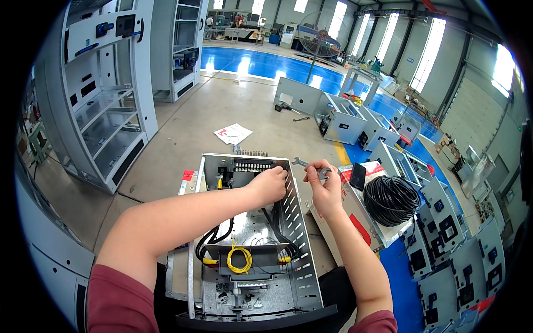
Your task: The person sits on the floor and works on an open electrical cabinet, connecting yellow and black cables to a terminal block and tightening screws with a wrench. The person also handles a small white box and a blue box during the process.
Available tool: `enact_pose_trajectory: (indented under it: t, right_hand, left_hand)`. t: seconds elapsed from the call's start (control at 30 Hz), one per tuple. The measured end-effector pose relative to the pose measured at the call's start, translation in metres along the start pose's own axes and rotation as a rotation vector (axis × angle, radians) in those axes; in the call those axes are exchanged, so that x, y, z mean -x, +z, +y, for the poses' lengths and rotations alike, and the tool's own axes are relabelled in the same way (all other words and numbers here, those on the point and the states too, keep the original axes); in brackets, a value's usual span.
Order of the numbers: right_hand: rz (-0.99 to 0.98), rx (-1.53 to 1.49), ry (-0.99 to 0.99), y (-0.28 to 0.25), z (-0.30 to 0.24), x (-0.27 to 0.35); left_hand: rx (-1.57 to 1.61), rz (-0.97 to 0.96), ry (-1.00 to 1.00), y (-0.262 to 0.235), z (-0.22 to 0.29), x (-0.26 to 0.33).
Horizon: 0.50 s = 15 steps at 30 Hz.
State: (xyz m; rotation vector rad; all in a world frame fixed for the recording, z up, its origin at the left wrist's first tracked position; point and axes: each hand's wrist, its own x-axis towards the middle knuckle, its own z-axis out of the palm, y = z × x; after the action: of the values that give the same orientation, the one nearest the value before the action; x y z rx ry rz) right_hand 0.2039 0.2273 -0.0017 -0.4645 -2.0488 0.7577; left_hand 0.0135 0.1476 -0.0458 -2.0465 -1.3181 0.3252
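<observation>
i see a concrete floor (pixel 183 139), grey-beige, turning to glossy blue paint (pixel 261 64) farther off and along my right. directly on it: an open metal enclosure (pixel 302 244) in front of me; a flat cardboard box (pixel 338 222) just beside its right wall, bearing a coil of black cable (pixel 391 200); a printed sheet of paper (pixel 233 133) beyond the enclosure; a row of small grey cabinets (pixel 355 119) at upper right, running down the right side; a tall grey cabinet frame (pixel 105 111) standing at left.
</observation>
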Motion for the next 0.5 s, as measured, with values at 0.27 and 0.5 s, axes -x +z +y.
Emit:
enact_pose_trajectory:
  t: [0.27, 0.5]
  right_hand:
    - [-0.002, 0.009, 0.002, -0.0008, -0.0008, 0.0007]
    - [0.014, -0.011, 0.023, -0.0021, 0.0016, 0.0007]
  left_hand:
    - [-0.083, -0.089, -0.015, -0.0052, 0.0057, 0.0013]
    - [-0.115, -0.038, -0.031, -0.0017, 0.005, 0.0001]
